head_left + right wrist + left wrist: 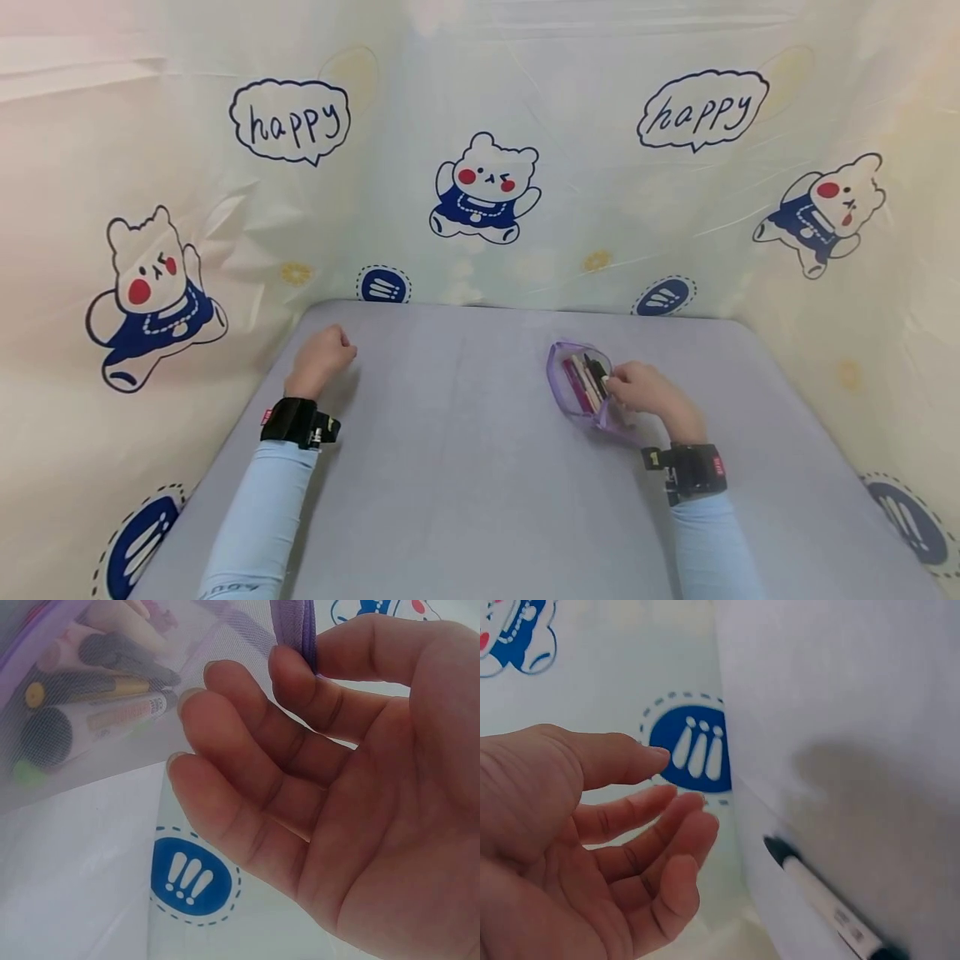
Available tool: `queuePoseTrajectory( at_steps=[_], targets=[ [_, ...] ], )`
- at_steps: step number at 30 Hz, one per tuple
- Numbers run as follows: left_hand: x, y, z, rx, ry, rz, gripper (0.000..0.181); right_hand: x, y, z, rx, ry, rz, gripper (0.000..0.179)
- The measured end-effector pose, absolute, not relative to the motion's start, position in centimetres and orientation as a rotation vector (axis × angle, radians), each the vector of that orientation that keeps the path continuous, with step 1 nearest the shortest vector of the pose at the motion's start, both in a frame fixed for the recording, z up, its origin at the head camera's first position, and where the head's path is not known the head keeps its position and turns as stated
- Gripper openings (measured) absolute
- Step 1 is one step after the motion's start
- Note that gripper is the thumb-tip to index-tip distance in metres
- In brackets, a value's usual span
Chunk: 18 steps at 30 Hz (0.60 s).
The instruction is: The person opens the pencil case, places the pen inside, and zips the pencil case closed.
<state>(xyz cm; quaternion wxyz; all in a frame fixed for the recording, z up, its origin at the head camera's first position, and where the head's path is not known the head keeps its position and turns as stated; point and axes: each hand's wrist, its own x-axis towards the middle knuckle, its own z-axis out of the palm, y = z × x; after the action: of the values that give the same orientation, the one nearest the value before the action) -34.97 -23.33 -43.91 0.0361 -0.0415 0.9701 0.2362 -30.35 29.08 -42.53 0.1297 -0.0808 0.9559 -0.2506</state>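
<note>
A see-through mesh pencil pouch with purple edging [555, 383] is at the table's right side, with several pens [581, 385] inside. My right hand [651, 392] pinches the pouch's purple edge [294, 630] between thumb and index finger; its other fingers are loosely bent beside the mesh. Through the mesh in the right wrist view show a capped white marker [101, 724] and other pens. My left hand [321, 362] is above the table's far left, empty, with fingers loosely curled. Beside it in the left wrist view lies a white marker with black ends [829, 904], hidden in the head view.
A grey-covered table [465, 467] spreads under both arms. Behind it and at the sides hangs a pale curtain [585, 208] printed with bears and "happy" bubbles, right up to the table's far edge.
</note>
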Motion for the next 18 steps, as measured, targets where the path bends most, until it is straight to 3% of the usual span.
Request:
queuePoseTrajectory(
  at_steps=[18],
  targets=[
    [-33.6, -26.6, -46.5, -0.359, 2.829, 0.643, 0.02, -30.2, 29.0, -42.3, -0.249, 2.786, -0.725, 0.024]
  ],
)
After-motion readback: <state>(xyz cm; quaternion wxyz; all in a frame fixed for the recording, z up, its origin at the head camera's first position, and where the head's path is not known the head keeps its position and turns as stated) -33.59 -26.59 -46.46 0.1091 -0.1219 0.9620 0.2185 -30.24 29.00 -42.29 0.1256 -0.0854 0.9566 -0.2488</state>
